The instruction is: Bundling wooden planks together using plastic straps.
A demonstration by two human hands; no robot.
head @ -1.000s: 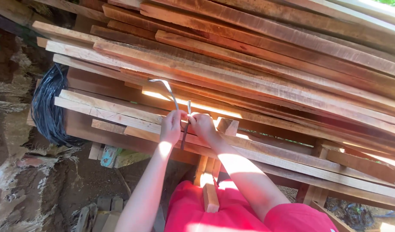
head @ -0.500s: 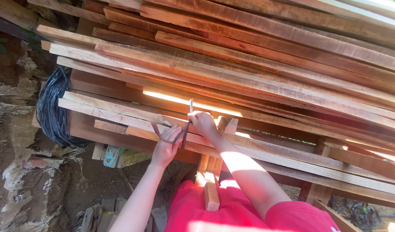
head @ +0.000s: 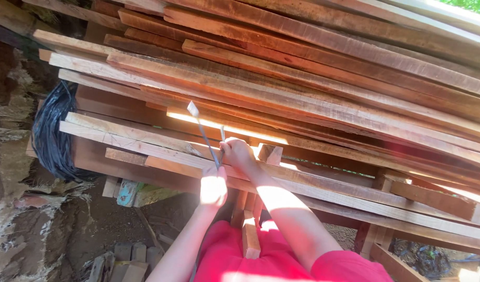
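1. The stack of wooden planks (head: 323,99) filled most of the view, long boards running from upper left down to lower right, sunlit strips across them.
2. Your red clothing (head: 235,256) showed at the near bottom edge, both forearms reaching up from it to the planks.
3. A black coiled bundle (head: 52,136) sat at the left end of the stack, hanging beside the plank ends.
4. A short upright wooden post (head: 249,235) stood between your forearms, below the stack.
5. Your right hand (head: 239,155) was closed on a small metal pin (head: 223,134), pressed against the near plank edge; the pin stuck up from the fingers.
6. Your left hand (head: 213,189) was fisted around the lower end of a thin metal tool (head: 203,134), just below and left of the right hand, close to touching it.
7. The tool slanted up and to the left over the planks, its flat tip (head: 192,108) catching light.
8. A small teal block (head: 126,192) lay under the left plank ends, near the ground.
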